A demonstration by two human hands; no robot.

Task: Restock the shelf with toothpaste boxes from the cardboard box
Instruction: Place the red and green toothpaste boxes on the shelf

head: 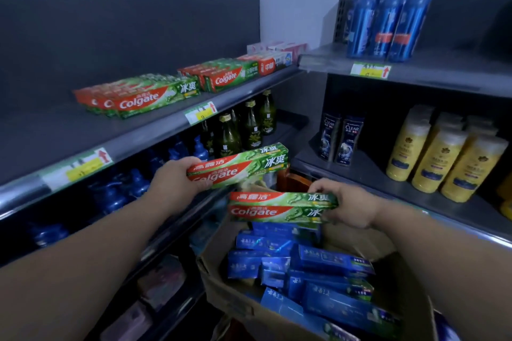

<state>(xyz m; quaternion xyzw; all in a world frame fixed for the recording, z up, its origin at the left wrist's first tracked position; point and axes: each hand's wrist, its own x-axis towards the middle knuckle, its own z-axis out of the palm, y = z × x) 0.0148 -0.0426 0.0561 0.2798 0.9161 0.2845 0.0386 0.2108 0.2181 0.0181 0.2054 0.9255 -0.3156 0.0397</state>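
Observation:
My left hand (177, 177) grips the red end of a green-and-red Colgate toothpaste box (241, 165), held level in front of the lower shelf. My right hand (347, 202) holds the green end of a second Colgate box (279, 206) just above the cardboard box (221, 293). Many blue toothpaste boxes (310, 266) lie jumbled inside that carton. On the top left shelf (91, 133) rest rows of Colgate boxes (138, 97), with more (230, 76) further right.
Dark green bottles (243, 127) and blue bottles (122, 188) fill the shelf below. The right unit holds blue pump bottles (388, 14), Clear shampoo (340, 138) and yellow bottles (443, 155). Price tags (201, 113) hang on the shelf edges.

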